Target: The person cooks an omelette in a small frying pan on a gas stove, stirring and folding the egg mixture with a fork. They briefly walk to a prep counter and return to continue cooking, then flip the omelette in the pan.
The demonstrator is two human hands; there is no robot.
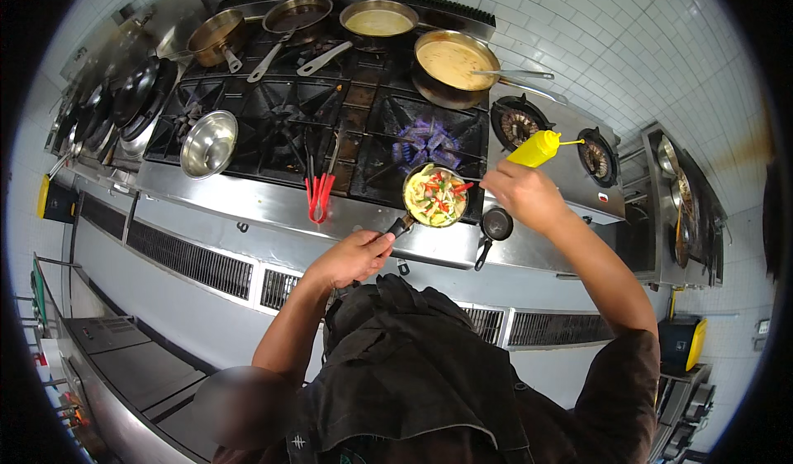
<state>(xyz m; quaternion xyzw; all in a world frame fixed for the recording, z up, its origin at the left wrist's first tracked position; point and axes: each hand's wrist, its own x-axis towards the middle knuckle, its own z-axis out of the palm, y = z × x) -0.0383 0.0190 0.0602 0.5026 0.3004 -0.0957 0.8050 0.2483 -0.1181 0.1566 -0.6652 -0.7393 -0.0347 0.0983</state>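
My left hand [356, 256] grips the dark handle of a small frying pan [407, 221]. The pan is at the front edge of the stove, in front of a lit burner [426, 144]. Inside lie pale yellow food and chopped vegetables [437, 194] in red, green and white. At the pan's right side, the fingers of my right hand [523, 193] are pinched on a thin metal utensil [476, 178], its far end reaching over the food. Just beyond that hand is a yellow squeeze bottle [534, 149]; its lower part is hidden, and contact with the hand is unclear.
Red-handled tongs [319, 198] and a steel bowl [209, 144] rest along the stove front. Several sauce-filled pans stand behind, including a large pot [455, 61] holding a ladle. A tiny black pan [496, 224] sits right of the stove, below two round burners [521, 124].
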